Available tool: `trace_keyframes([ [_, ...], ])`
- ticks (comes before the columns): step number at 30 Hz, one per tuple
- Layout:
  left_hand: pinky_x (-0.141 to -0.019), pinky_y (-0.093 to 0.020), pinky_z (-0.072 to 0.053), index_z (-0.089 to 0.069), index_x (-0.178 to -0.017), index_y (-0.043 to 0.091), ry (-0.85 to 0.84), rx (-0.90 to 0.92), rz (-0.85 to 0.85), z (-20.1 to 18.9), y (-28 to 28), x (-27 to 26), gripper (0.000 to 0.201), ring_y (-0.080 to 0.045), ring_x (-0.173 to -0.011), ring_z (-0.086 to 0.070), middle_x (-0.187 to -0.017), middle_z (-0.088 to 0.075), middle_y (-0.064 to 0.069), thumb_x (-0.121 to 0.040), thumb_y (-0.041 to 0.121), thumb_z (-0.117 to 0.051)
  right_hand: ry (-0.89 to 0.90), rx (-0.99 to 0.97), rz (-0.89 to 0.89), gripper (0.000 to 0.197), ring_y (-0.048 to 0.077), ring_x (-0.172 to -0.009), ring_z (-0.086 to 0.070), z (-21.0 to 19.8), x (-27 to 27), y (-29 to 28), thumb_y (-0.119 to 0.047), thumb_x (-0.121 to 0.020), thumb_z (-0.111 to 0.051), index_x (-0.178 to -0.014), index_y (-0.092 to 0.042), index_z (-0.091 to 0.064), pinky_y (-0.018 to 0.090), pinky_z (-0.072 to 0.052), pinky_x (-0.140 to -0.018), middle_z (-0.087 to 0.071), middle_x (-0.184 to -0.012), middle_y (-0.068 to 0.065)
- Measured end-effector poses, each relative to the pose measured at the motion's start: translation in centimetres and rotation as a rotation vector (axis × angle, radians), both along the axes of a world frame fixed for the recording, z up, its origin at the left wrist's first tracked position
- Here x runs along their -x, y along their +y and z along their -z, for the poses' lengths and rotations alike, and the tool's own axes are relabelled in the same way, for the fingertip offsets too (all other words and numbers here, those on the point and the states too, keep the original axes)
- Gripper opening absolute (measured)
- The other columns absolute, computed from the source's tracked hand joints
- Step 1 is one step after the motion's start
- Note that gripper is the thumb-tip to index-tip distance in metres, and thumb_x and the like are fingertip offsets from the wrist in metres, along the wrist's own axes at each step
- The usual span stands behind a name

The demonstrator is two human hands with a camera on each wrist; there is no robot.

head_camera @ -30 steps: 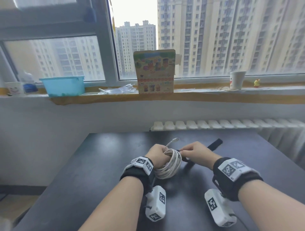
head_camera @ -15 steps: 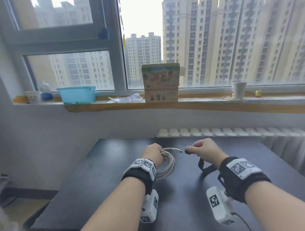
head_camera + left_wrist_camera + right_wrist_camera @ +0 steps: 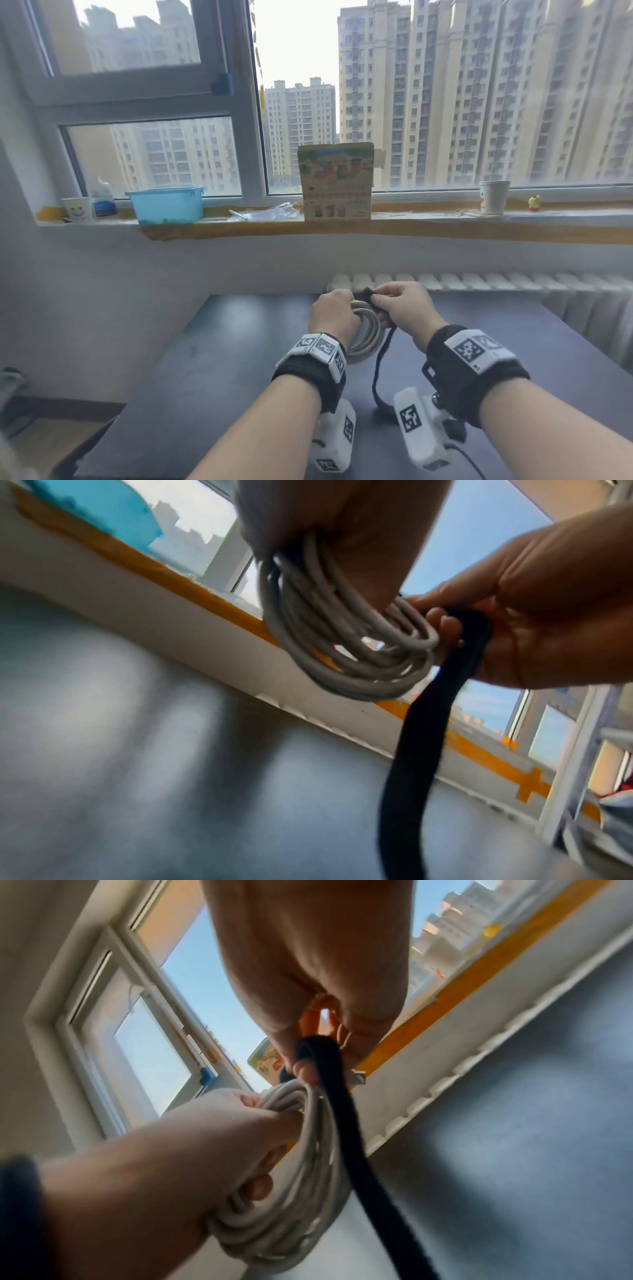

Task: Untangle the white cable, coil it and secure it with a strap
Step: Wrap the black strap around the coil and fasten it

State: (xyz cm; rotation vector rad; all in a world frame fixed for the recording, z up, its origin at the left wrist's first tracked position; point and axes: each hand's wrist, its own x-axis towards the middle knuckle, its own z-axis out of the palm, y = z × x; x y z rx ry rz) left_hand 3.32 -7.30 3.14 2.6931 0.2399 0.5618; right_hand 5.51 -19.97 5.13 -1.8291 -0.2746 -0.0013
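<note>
strap (image 3: 380, 363) now against coil (image 3: 366, 329) — hands closer

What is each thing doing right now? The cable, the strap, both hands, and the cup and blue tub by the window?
white cable: coiled, held off the table.
black strap: not yet wrapped, tail hanging.
left hand: grips the coil.
right hand: pinches the strap's top.
paper cup: upright on the sill.
blue tub: upright on the sill.

Both forearms reach forward side by side, wrists level and raised above the counter (image 3: 219, 377), each wearing a black band with white tags. The left hand (image 3: 334, 313) has its fingers curled through the coiled white cable (image 3: 368, 337). The right hand (image 3: 402, 308), just beside it, pinches the black strap (image 3: 378, 373) between thumb and fingertips (image 3: 303, 1070).
</note>
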Motion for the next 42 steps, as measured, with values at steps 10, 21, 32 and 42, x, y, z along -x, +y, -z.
trace_keyframes([
  [10, -0.082, -0.038, -0.046, -0.048, -0.118, 0.021, 0.007, -0.072, 0.181, -0.6, -1.0, 0.8, 0.034, -0.037, -0.102, -0.06, -0.108, -0.067, -0.014, -0.085, 0.014, -0.049, -0.294, 0.389, 0.04, 0.025, 0.014, -0.083, -0.067, 0.2, -0.5, -0.4, -0.003, -0.072, -0.056, -0.079, -0.024, -0.068, 0.031, -0.054, -0.084, -0.073, -0.078, -0.006],
  [21, -0.078, -0.032, -0.044, -0.059, -0.093, 0.018, 0.132, 0.022, 0.073, 0.5, 0.1, -0.2, 0.013, -0.031, -0.102, -0.06, -0.105, -0.066, -0.008, -0.083, 0.025, -0.054, -0.136, 0.276, -0.212, 0.017, 0.01, -0.072, -0.061, 0.1, -0.2, -1.3, -0.02, -0.074, -0.079, -0.085, -0.014, -0.069, 0.019, -0.046, -0.065, -0.068, -0.078, -0.002],
  [32, -0.066, -0.026, -0.04, -0.059, -0.077, 0.019, 0.311, 0.154, 0.159, -0.1, 0.3, 0.8, 0.005, -0.028, -0.085, -0.061, -0.079, -0.06, -0.004, -0.078, 0.021, -0.064, -0.343, 0.468, -0.149, 0.025, 0.013, -0.07, -0.059, 0.9, 0.1, -0.8, -0.013, -0.072, -0.076, -0.065, -0.028, -0.057, 0.018, -0.044, -0.063, -0.067, -0.075, -0.001],
  [42, -0.047, -0.02, -0.04, -0.054, -0.105, 0.016, 0.296, 0.469, 0.292, -1.1, 1.0, 1.5, 0.046, -0.008, -0.057, -0.05, -0.074, -0.057, 0.004, -0.066, -0.003, -0.069, -0.314, 0.441, -0.172, 0.017, 0.012, -0.071, -0.062, 1.0, 0.2, -1.3, -0.013, -0.075, -0.074, -0.073, -0.023, -0.061, 0.017, -0.046, -0.065, -0.068, -0.077, -0.001],
])
